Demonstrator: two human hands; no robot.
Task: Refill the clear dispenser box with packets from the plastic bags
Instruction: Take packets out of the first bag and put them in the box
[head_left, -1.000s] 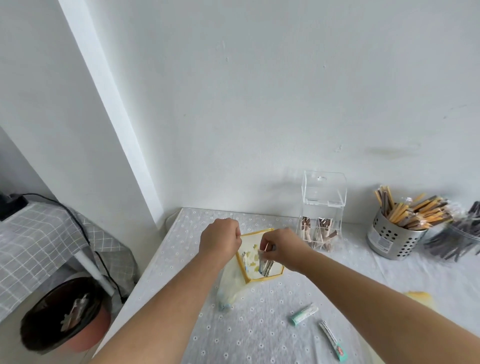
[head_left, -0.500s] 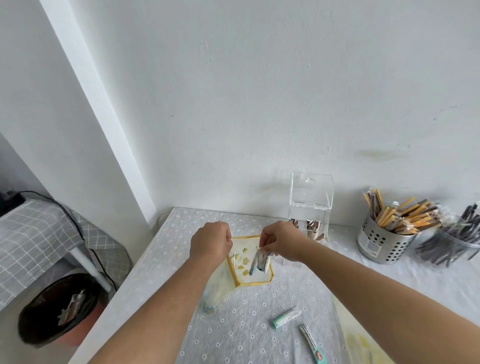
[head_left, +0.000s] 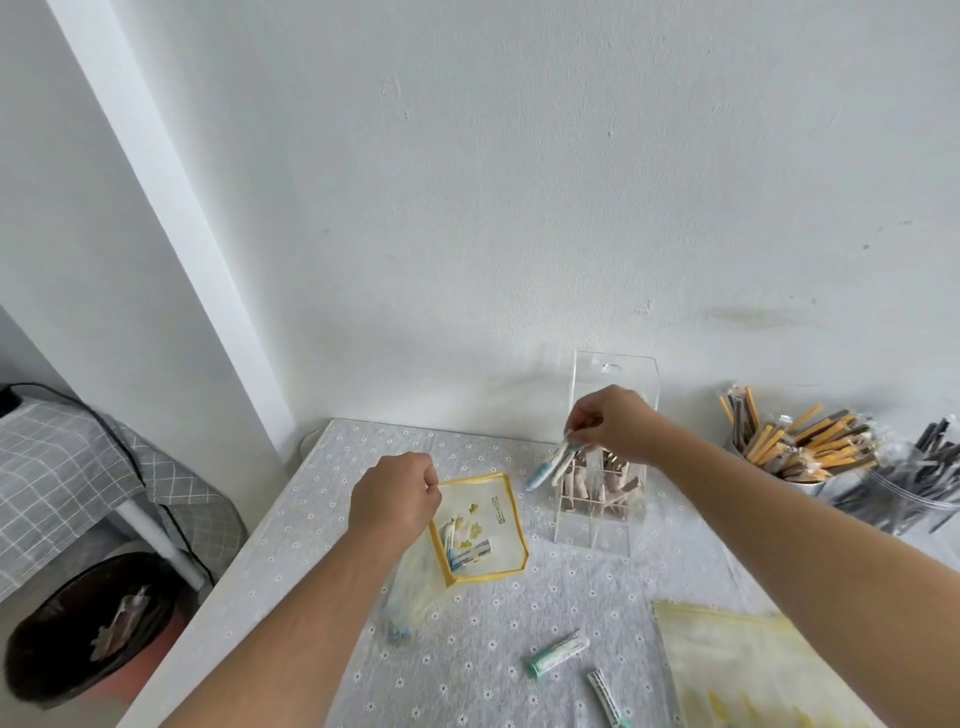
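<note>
The clear dispenser box (head_left: 592, 525) stands near the wall with its lid up and brown packets inside. My right hand (head_left: 613, 423) pinches a few white-and-blue packets (head_left: 545, 467) just in front of the box's upper left side. My left hand (head_left: 397, 499) holds open the yellow-rimmed plastic bag (head_left: 506, 525), which holds a few more packets (head_left: 467, 551). A second yellowish bag (head_left: 748, 670) lies flat at the lower right.
Two loose packets (head_left: 556, 652) (head_left: 605, 693) lie on the flowered tablecloth (head_left: 311, 561). A metal holder of wrapped sticks (head_left: 795, 447) and a clear cup of dark sticks (head_left: 914, 478) stand at the right. A black bin (head_left: 88, 623) sits on the floor left.
My right hand has lifted packets out of the yellow-rimmed bag and carried them up and right to the dispenser box. My left hand still holds the bag's edge.
</note>
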